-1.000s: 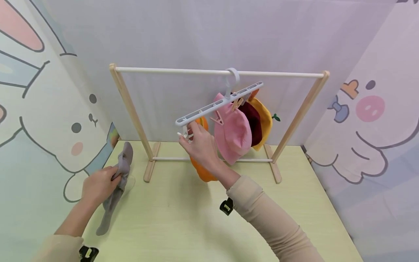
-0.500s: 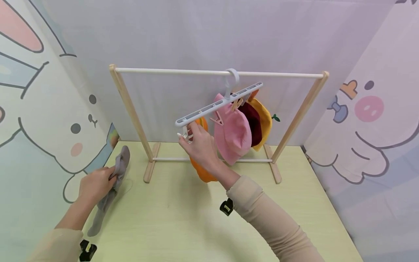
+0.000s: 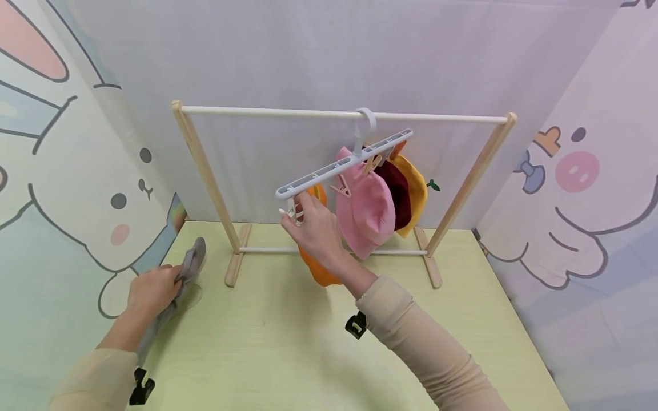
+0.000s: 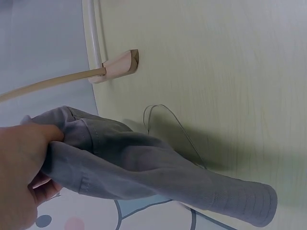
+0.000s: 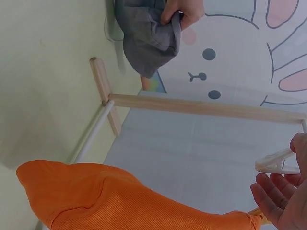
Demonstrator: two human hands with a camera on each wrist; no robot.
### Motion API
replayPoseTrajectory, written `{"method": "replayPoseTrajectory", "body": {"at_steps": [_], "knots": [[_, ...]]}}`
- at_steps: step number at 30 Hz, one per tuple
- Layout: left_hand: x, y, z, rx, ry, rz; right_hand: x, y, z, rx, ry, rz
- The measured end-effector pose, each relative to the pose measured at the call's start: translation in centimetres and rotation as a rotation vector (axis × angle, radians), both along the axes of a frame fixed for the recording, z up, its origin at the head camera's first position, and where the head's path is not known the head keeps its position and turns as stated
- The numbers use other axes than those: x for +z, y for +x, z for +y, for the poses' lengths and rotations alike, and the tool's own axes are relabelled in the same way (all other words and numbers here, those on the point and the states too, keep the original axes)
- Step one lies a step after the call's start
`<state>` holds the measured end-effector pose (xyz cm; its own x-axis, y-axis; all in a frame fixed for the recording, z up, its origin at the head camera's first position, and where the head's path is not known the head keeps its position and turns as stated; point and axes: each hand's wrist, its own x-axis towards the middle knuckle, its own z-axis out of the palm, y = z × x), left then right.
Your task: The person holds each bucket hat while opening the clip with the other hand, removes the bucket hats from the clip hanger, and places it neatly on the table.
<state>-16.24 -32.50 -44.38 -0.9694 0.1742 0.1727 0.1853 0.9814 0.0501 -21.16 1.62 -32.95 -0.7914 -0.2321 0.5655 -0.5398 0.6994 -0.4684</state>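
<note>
My left hand [image 3: 154,291] grips a folded grey bucket hat [image 3: 192,264] above the table's left side; in the left wrist view the hat's stitched brim [image 4: 240,199] points right. At the near-left end of the white hanger [image 3: 334,169], my right hand [image 3: 319,231] pinches a white clip [image 3: 291,211] between thumb and fingers. Behind that hand hangs an orange hat [image 3: 317,271], partly hidden by it and large in the right wrist view. Further along the hanger are a pink hat [image 3: 367,214], a maroon hat [image 3: 400,191] and a yellow hat [image 3: 415,182].
A rack with wooden legs [image 3: 465,177] and a white top rail [image 3: 267,111] stands at the back of the pale table [image 3: 257,354]. The hanger hooks over the rail, slanting toward me. A thin cord [image 4: 175,120] hangs from the grey hat. Cartoon-printed curtains [image 3: 591,228] enclose the table.
My left hand has turned the grey hat, so its far end sits lower and its near end is more hidden behind my forearm. My right hand stays at the clip.
</note>
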Motion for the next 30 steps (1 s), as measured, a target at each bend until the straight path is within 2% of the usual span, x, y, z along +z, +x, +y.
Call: {"method": "replayPoseTrajectory", "body": {"at_steps": [5,9,22,30], "knots": [[-0.6,-0.4,0.2,-0.026,-0.04,0.016,0.1,0.0,0.0,0.002,-0.002,0.0],[-1.2,-0.5,0.2,-0.019,-0.056,0.021,0.1,0.1,0.0,0.002,-0.001,-0.004],[-3.3,-0.5,-0.3,0.006,-0.031,0.039,0.0,0.2,0.1,0.005,-0.008,0.029],[-3.9,-0.5,0.1,0.047,0.024,-0.017,0.0,0.2,0.1,0.0,-0.004,0.031]]}}
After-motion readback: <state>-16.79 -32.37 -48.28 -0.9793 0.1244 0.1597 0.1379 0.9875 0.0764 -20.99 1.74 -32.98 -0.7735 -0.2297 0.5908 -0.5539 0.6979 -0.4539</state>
